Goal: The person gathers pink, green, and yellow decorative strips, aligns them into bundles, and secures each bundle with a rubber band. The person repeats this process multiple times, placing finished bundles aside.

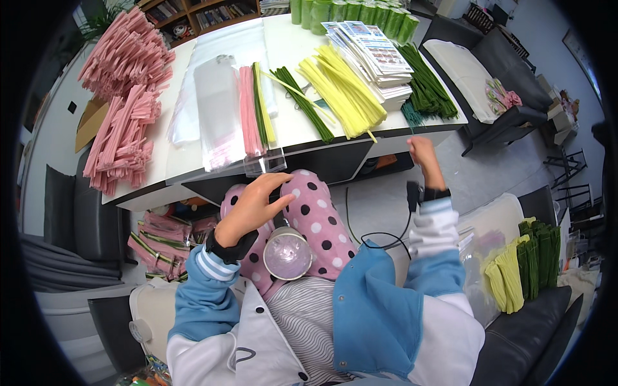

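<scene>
Filling the middle of the room, the white table (170, 157) is carrying plenty, and a person is sitting right up against it! Over on the left, pink stems (125, 58) are towering in a heaped pile, and beside them clear plastic sleeves (222, 109) are lying flat. Right of centre, yellow stems (344, 93) are fanning out, a stack of printed cards (367, 55) is leaning behind them, and dark green stems (428, 83) are bunching at the right end. Between sleeves and yellow fan, a slim pink, green and yellow set (248, 109) is resting lengthwise, reaching toward the front edge. Just below it, the left hand (257, 202) is hovering over the lap, fingers loosely spread, apparently gripping nothing. Out right, the right hand (425, 157) is curling its fingers just below some small teal stems (412, 114); whether they're pinching one, I can't tell.
</scene>
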`<move>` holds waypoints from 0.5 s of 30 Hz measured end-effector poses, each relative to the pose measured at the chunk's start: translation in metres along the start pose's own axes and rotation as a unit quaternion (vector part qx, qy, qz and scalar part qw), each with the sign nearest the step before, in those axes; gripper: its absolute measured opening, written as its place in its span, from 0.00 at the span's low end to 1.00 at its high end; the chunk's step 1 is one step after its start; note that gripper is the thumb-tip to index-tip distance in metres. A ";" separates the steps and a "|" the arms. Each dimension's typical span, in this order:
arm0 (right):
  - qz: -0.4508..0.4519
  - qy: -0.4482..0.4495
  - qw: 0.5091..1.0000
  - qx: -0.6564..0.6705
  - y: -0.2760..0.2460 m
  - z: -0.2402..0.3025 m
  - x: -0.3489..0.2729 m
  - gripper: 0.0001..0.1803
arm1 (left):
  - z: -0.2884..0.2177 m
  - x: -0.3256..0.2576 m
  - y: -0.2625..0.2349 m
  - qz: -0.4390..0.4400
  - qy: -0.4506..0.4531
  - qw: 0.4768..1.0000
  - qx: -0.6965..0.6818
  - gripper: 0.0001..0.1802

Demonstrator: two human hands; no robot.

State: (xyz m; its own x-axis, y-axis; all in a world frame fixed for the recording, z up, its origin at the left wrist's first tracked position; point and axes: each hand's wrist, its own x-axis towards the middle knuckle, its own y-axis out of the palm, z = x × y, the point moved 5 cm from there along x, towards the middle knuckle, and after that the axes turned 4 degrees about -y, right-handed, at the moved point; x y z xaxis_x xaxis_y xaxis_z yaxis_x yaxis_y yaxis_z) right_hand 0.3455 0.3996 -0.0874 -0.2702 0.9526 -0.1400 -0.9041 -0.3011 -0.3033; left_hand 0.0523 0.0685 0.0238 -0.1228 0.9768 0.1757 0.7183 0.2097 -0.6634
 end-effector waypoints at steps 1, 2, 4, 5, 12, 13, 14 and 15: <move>0.045 -0.032 0.997 0.049 0.000 0.005 -0.026 0.12 | 0.002 -0.001 0.002 0.010 -0.016 1.000 -0.020 0.21; 0.061 -0.020 0.994 0.088 -0.003 0.007 -0.058 0.11 | 0.004 -0.002 0.003 0.015 -0.026 0.999 -0.043 0.21; 0.052 -0.076 0.993 0.076 -0.010 0.019 -0.140 0.12 | 0.006 -0.002 0.010 0.066 -0.064 0.986 -0.137 0.18; 0.025 -0.058 0.997 0.052 -0.008 0.022 -0.180 0.15 | 0.005 0.000 0.015 0.077 -0.075 0.977 -0.181 0.18; 0.171 -0.058 0.982 0.058 0.086 0.058 -0.309 0.12 | -0.008 0.003 0.036 0.072 -0.143 0.766 -0.622 0.22; 0.192 -0.077 0.978 0.037 0.098 0.063 -0.307 0.12 | -0.003 0.000 0.033 0.030 -0.161 0.774 -0.611 0.22; 0.196 -0.062 0.977 0.057 0.107 0.064 -0.303 0.12 | 0.002 -0.004 0.029 -0.013 -0.169 0.775 -0.609 0.22; 0.201 -0.046 0.975 0.078 0.116 0.063 -0.298 0.12 | 0.004 -0.010 0.027 -0.036 -0.161 0.775 -0.610 0.19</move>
State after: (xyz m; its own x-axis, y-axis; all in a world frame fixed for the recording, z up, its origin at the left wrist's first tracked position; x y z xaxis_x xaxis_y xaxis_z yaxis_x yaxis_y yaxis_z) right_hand 0.3002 0.0841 -0.0210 -0.6349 0.7616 -0.1299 -0.7569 -0.6469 -0.0933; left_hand 0.0697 0.0650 0.0013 -0.2161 0.9663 -0.1400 0.7907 0.2573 0.5555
